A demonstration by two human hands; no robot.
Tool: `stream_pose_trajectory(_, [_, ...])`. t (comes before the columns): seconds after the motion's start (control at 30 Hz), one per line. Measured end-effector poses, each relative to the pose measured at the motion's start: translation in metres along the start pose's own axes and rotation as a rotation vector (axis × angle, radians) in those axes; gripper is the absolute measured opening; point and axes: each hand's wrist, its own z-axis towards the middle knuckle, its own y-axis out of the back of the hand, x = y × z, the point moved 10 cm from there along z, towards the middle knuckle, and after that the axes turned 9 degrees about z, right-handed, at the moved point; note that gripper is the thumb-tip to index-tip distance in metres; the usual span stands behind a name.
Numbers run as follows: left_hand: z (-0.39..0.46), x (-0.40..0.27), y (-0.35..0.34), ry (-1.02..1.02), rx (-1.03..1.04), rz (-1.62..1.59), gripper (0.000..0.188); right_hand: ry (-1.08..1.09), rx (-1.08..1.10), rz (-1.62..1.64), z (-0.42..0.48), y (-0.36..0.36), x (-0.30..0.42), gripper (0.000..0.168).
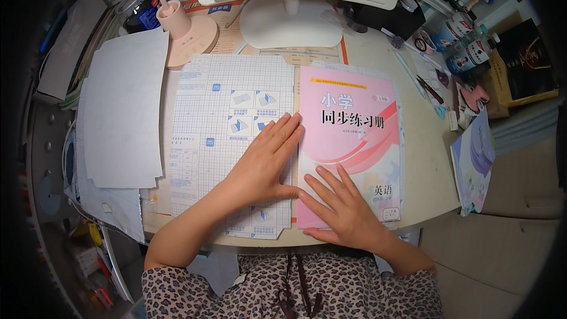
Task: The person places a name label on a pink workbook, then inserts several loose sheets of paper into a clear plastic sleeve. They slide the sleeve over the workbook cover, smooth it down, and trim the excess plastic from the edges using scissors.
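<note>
A pink and white paper workbook [350, 141] lies on the desk with a gridded book-cover sheet [199, 110] beneath its right edge and spreading out to its left. This sheet bears blue print and small folding diagrams. My left hand [270, 155] lies on the grid sheet, fingertips and thumb tip at the workbook's left edge. Flat on the workbook's lower left part rests my right hand [341, 208], its fingers spread. Neither hand grips anything. Whether the sheet runs on unbroken under the workbook is hidden.
White paper sheets [126, 110] lie at the left, beside a pink lamp base [192, 40]. A white stand [290, 24] rises at the back. Scissors [429, 88], a pen [409, 73] and bottles [471, 55] are at the right. Another booklet [474, 164] leans at the desk's right edge.
</note>
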Motion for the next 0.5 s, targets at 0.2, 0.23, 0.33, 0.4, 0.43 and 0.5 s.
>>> stream_pose_trajectory(0.2, [0.001,-0.002,0.001,-0.011,-0.003,-0.011,0.109,0.041,-0.151,-0.033,-0.011,-0.004,0.000,0.051])
stream_pose_trajectory(0.23, [0.001,-0.002,0.001,-0.014,-0.006,-0.006,0.109,0.052,-0.166,-0.042,-0.012,-0.004,0.001,0.048])
stream_pose_trajectory(0.33, [0.001,-0.003,0.001,-0.016,-0.003,0.003,0.109,0.050,-0.186,-0.063,-0.013,-0.004,0.001,0.045])
stream_pose_trajectory(0.4, [0.001,-0.003,0.000,-0.018,-0.001,0.010,0.109,0.054,-0.191,-0.067,-0.013,-0.004,0.001,0.045])
stream_pose_trajectory(0.43, [0.001,-0.003,0.000,-0.020,-0.001,0.016,0.109,0.056,-0.193,-0.070,-0.013,-0.005,0.001,0.045])
stream_pose_trajectory(0.5, [0.000,-0.003,0.000,-0.022,-0.001,0.024,0.110,0.053,-0.190,-0.070,-0.013,-0.005,0.001,0.044])
